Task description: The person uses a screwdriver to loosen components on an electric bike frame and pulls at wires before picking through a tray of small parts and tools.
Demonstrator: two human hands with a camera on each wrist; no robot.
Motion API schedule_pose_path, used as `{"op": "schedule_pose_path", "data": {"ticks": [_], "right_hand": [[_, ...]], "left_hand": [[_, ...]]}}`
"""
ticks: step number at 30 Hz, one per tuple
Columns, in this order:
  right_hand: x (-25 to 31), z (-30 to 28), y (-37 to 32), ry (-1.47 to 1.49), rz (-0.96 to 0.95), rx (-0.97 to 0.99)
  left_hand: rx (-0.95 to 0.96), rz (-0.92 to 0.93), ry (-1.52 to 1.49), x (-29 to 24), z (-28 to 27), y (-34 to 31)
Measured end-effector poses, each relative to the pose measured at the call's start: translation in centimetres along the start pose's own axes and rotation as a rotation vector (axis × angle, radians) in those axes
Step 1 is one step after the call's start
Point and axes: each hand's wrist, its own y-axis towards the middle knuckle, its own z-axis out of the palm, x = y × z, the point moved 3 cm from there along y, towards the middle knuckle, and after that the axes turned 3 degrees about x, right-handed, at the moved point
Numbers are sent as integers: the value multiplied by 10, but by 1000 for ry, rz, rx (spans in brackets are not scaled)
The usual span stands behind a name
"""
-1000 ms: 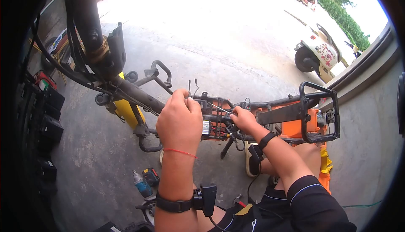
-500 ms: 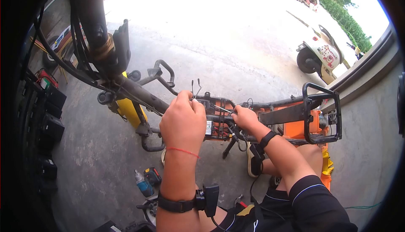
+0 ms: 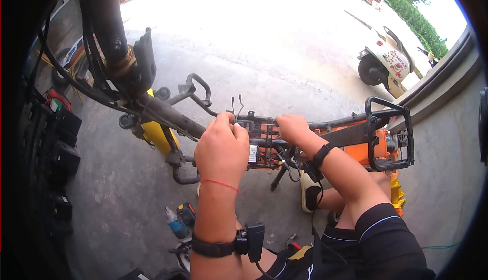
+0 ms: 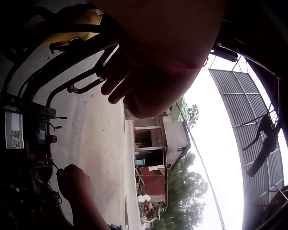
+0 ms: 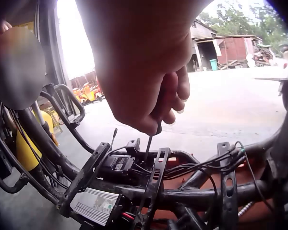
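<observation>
My right hand (image 3: 293,129) grips the dark handle of a thin tool, its fingers curled. In the right wrist view the handle (image 5: 159,127) sits under my right hand (image 5: 139,72), and a narrow metal shaft (image 5: 149,146) runs down among wires in a black tubular frame (image 5: 192,197). Beside it are a black connector box (image 5: 116,165) and a silver finned box (image 5: 97,206). My left hand (image 3: 222,148) hangs over the frame near two thin dark-tipped stalks (image 3: 239,106). Its fingers are loosely bent in the left wrist view, where the left hand (image 4: 149,72) shows nothing held.
The vehicle's thick steering column (image 3: 104,25) rises at left, with a yellow part (image 3: 158,136) below. A rear rack loop (image 3: 406,137) stands at right. A blue power tool (image 3: 176,225) lies on the floor. Black boxes (image 3: 65,160) line the left, and a white scooter (image 3: 395,62) stands outside.
My right hand has risen away from me over the frame. The tool's shaft, slanting left of that hand before, no longer shows in the head view. My left hand has barely moved.
</observation>
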Motion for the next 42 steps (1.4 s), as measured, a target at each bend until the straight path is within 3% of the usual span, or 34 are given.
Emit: {"op": "schedule_pose_path", "data": {"ticks": [2,8,11,18,26,29,36,38,42], "right_hand": [[8,-7,6,-111,-136,-84],[39,-10,26,-447,-304,-85],[54,-19,25,-494,-305,-47],[39,-16,14,-469,-297,-91],[13,-18,-5,-238,-200,-199],[9,-24,-16,-100,-74,-83],[8,-4,-10,-117,-107,-94],[21,-19,-19,-68,-174,-206],[32,-4,-26,-40,-169,-17]], "left_hand": [[-3,8,7,1,1,2],[-32,46,-8,1,0,4],[-38,47,-5,5,1,5],[7,5,2,2,-4,2],[29,-3,60,8,-2,0],[29,5,66,9,-2,1],[75,-2,92,2,8,0],[97,-13,83,2,9,1],[94,-4,88,8,12,6]]}}
